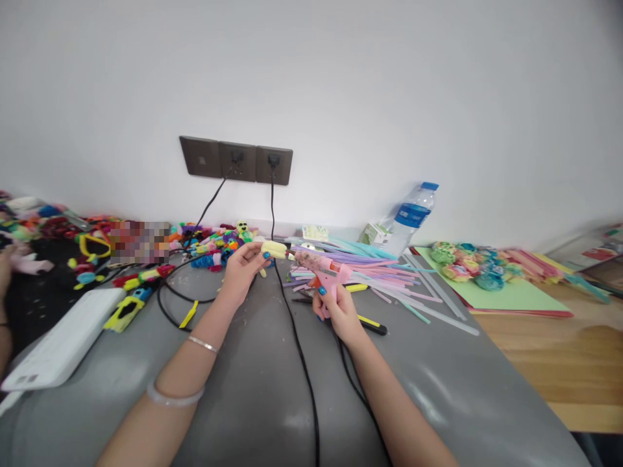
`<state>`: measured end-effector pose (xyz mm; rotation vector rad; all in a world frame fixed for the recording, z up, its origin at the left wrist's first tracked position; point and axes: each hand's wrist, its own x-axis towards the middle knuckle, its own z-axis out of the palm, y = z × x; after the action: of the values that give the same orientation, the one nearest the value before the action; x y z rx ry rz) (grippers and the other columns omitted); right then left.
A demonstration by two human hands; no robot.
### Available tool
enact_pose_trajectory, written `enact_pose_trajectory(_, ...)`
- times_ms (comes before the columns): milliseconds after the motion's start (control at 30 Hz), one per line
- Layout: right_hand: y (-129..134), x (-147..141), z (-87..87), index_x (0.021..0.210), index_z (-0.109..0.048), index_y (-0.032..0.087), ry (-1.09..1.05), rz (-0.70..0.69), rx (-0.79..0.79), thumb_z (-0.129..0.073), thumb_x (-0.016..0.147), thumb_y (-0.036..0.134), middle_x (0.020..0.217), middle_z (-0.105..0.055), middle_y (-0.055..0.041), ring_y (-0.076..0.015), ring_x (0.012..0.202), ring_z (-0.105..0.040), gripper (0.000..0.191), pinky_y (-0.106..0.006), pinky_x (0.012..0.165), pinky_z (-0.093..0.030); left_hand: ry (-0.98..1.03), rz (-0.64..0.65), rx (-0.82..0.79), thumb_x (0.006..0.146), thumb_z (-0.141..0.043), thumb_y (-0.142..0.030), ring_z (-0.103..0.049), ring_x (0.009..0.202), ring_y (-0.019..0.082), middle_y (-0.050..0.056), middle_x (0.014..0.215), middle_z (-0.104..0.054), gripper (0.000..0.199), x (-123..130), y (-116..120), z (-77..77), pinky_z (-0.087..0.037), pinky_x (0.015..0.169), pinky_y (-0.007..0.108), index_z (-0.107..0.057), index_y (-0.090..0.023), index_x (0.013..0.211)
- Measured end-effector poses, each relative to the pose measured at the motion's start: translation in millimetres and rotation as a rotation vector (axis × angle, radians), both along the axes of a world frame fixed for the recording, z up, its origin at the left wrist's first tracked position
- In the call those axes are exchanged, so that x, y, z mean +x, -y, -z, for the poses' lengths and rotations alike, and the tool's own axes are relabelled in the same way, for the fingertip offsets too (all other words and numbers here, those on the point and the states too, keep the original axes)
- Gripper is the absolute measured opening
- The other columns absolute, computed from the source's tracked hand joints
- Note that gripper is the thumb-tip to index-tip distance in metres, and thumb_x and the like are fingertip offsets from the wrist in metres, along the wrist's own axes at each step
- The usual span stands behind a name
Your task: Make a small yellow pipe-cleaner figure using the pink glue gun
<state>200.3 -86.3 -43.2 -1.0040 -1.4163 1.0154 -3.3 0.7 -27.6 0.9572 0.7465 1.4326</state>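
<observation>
My left hand [242,271] pinches a small pale-yellow fuzzy piece [274,250], which looks made of pipe cleaner, between thumb and fingers. In my right hand [337,310] is a pink hot glue gun [325,269], gripped by its handle. Its nozzle points left, close to the yellow piece; whether they touch I cannot tell. Behind and right of the glue gun lies a loose pile of pastel pipe cleaners [384,269]. A black-and-yellow utility knife [372,325] rests just right of my right hand.
Black cables run across the grey table [243,402] from the wall sockets [237,162]. A white power bank [65,340] and colourful fuzzy figures [127,308] lie left. A water bottle [411,220] leans by the wall. Green paper [516,295] holds pastel flowers [489,277]. Another person's arm [4,305] shows far left.
</observation>
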Motion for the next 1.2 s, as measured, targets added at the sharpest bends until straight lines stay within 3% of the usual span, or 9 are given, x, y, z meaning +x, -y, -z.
enact_pose_trajectory(133, 7, 14, -7.1, 0.094, -0.06, 0.017, -0.08, 0.059, -0.061, -0.049, 0.089, 0.062, 0.043, -0.052, 0.0045, -0.0102, 0.036, -0.036, 0.046, -0.024, 0.039, -0.026, 0.017, -0.033, -0.002, 0.055, -0.089, -0.035, -0.069, 0.074, 0.015, 0.004, 0.084, -0.074, 0.041, -2, -2, 0.5, -0.059, 0.066, 0.024, -0.07, -0.018, 0.086)
enact_pose_trajectory(233, 24, 34, -12.8, 0.083, -0.061, 0.017, -0.185, 0.119, -0.155, -0.044, 0.089, 0.065, 0.041, -0.053, 0.002, -0.0102, 0.031, -0.035, 0.051, -0.026, 0.036, -0.023, 0.027, -0.033, -0.005, 0.055, -0.089, -0.035, -0.07, 0.074, 0.015, 0.004, 0.085, -0.074, 0.041, -3, -4, 1.0, -0.059, 0.067, 0.025, -0.07, -0.018, 0.087)
enact_pose_trajectory(367, 58, 71, -16.5, 0.065, -0.053, 0.021, -0.391, 0.365, -0.173, -0.047, 0.088, 0.063, 0.035, -0.042, 0.0037, -0.01, 0.032, -0.033, 0.049, -0.025, 0.037, -0.027, 0.027, -0.014, -0.017, 0.055, -0.09, -0.035, -0.07, 0.073, 0.014, 0.003, 0.084, -0.074, 0.041, 0, -3, 0.6, -0.059, 0.067, 0.024, -0.07, -0.018, 0.087)
enact_pose_trajectory(467, 81, 105, -13.9, 0.068, -0.05, 0.021, -0.661, 0.58, -0.13, -0.057, 0.087, 0.049, 0.04, -0.04, 0.0068, -0.0076, 0.034, -0.031, 0.034, -0.021, 0.04, -0.031, 0.018, -0.008, -0.027, 0.054, -0.09, -0.034, -0.07, 0.072, 0.015, 0.004, 0.084, -0.074, 0.042, 2, -2, 0.0, -0.059, 0.067, 0.024, -0.07, -0.018, 0.086)
enact_pose_trajectory(567, 95, 138, -6.7, 0.066, -0.045, 0.021, -0.829, 0.678, -0.164, -0.055, 0.087, 0.04, 0.043, -0.037, 0.0081, -0.006, 0.033, -0.028, 0.03, -0.02, 0.04, -0.033, 0.008, -0.007, -0.027, 0.053, -0.09, -0.035, -0.07, 0.072, 0.015, 0.004, 0.083, -0.074, 0.043, 2, -1, 0.4, -0.059, 0.067, 0.025, -0.069, -0.017, 0.086)
enact_pose_trajectory(700, 102, 162, 1.1, 0.063, -0.041, 0.02, -0.91, 0.66, -0.25, -0.051, 0.089, 0.033, 0.045, -0.035, 0.0084, -0.0049, 0.032, -0.024, 0.03, -0.02, 0.039, -0.032, 0.006, -0.009, -0.013, 0.055, -0.09, -0.034, -0.071, 0.074, 0.015, 0.004, 0.085, -0.074, 0.042, 1, -3, 1.9, -0.059, 0.068, 0.025, -0.069, -0.017, 0.088)
enact_pose_trajectory(933, 100, 163, -4.0, 0.067, -0.042, 0.021, -0.961, 0.575, -0.419, -0.049, 0.091, 0.034, 0.046, -0.034, 0.009, -0.0057, 0.034, -0.024, 0.028, -0.019, 0.038, -0.033, 0.017, -0.029, -0.037, 0.052, -0.091, -0.036, -0.072, 0.072, 0.015, 0.004, 0.084, -0.074, 0.044, 0, -3, 0.5, -0.059, 0.066, 0.024, -0.069, -0.017, 0.086)
enact_pose_trajectory(1100, 98, 165, -11.6, 0.073, -0.046, 0.021, -0.866, 0.503, -0.493, -0.056, 0.085, 0.033, 0.049, -0.035, 0.0091, -0.0061, 0.035, -0.028, 0.02, -0.019, 0.037, -0.034, 0.051, -0.039, -0.018, 0.055, -0.09, -0.033, -0.071, 0.073, 0.014, 0.003, 0.084, -0.075, 0.041, -3, -5, 2.3, -0.059, 0.067, 0.023, -0.07, -0.017, 0.086)
enact_pose_trajectory(1200, 108, 167, -11.7, 0.079, -0.055, 0.021, -0.746, 0.518, -0.623, -0.064, 0.077, 0.035, 0.054, -0.046, 0.0047, -0.008, 0.039, -0.038, 0.017, -0.021, 0.038, -0.039, 0.098, -0.08, -0.011, 0.056, -0.09, -0.03, -0.071, 0.074, 0.014, 0.004, 0.086, -0.075, 0.039, -6, -7, 2.5, -0.058, 0.069, 0.024, -0.07, -0.017, 0.087)
